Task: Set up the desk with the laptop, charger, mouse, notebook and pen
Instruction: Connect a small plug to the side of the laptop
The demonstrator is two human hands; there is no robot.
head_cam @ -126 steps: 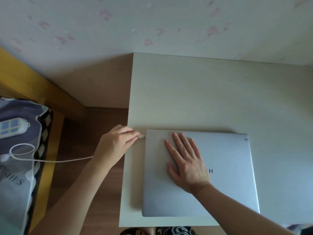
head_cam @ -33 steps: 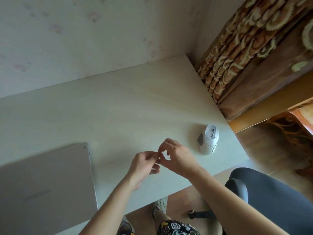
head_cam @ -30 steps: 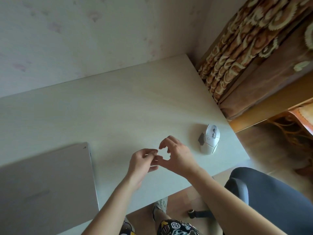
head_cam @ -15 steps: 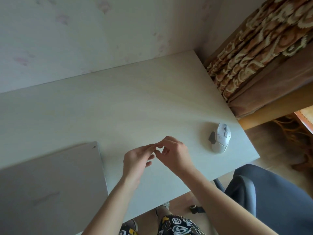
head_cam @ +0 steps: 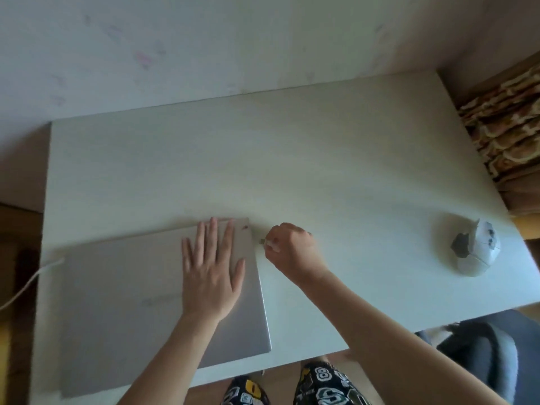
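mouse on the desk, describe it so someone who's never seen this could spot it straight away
Start at the pale desk and go to its right end, near the patterned curtain. The mouse lies there alone near the front edge, far from the closed silver laptop and both hands. It is the only small rounded thing: white and angular, with a dark grey side panel.

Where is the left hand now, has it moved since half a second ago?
Yes. The left hand went left, from over the bare desk beside the laptop to lying flat on its lid.
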